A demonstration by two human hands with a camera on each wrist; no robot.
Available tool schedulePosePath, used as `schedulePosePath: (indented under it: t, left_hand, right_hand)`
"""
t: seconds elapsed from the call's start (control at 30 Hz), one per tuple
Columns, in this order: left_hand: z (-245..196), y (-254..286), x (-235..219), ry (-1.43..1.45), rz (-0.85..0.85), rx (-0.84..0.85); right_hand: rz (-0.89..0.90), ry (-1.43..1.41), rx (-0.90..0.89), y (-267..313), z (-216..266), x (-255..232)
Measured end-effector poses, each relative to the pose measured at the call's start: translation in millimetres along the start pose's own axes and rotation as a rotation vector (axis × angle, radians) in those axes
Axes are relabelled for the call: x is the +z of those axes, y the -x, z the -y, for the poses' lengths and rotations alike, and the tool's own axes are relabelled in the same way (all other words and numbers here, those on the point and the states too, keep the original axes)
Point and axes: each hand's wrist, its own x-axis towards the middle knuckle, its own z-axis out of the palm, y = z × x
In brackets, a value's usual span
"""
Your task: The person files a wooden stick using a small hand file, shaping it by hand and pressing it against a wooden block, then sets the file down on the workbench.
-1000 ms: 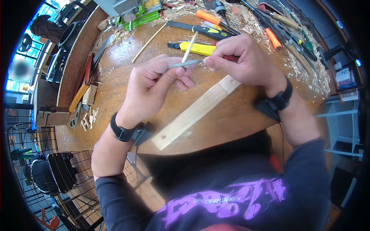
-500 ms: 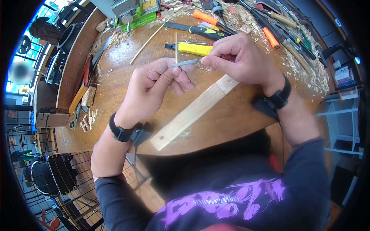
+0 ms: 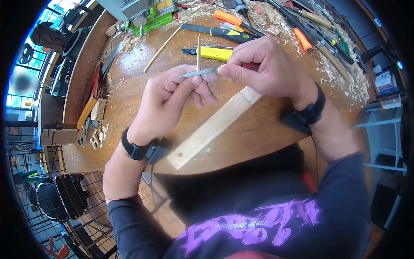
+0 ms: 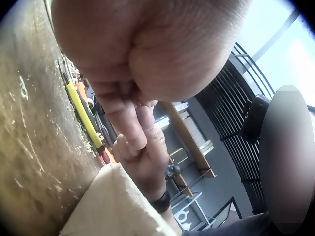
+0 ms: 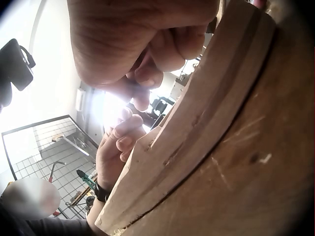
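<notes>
My left hand (image 3: 159,99) pinches a thin wooden stick (image 3: 198,48), its free end pointing away from me. Crossing the stick at the left thumb is the grey, pointed blade (image 3: 189,74) of a small knife. My right hand (image 3: 269,67) grips that knife, with a bit of red handle showing between the curled fingers. Both hands are above the table. Below them lies a flat wooden board (image 3: 215,125), which also fills the lower part of the left wrist view. In the right wrist view the board's notched edge (image 5: 197,118) shows; the hands hide stick and blade there.
Beyond the hands lie a yellow utility knife (image 3: 215,54), a black-and-yellow handled tool (image 3: 230,34) and another thin stick (image 3: 161,49). Orange-handled tools and wood shavings (image 3: 340,93) spread at the right. A green vise (image 3: 153,26) stands at the back; a wooden ledge (image 3: 77,82) borders the left.
The stick has swung from leaning right to nearly straight away from me. The right hand has shifted slightly left, and more of the blade's tip now shows past the stick.
</notes>
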Motion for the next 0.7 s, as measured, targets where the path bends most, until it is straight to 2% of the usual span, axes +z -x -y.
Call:
schedulePosePath:
  t: [0.17,0.27,0.5,0.7]
  left_hand:
    - [-2,2,-5,0.013,-0.011,0.003]
    - [-1,0,-1,0.018,-0.024,0.005]
    - [2,-3,-2,0.000,-0.036,-0.008]
    - [8,-5,-7,-0.132,-0.106,0.075]
  right_hand:
    - [-0.034,-0.118,0.004,3,-15,-4]
    - [-0.023,-0.036,0.021,2,-5,-3]
    - [-0.055,-0.042,0.003,2,-9,-3]
    - [-0.071,-0.031,-0.021,1,-8,-2]
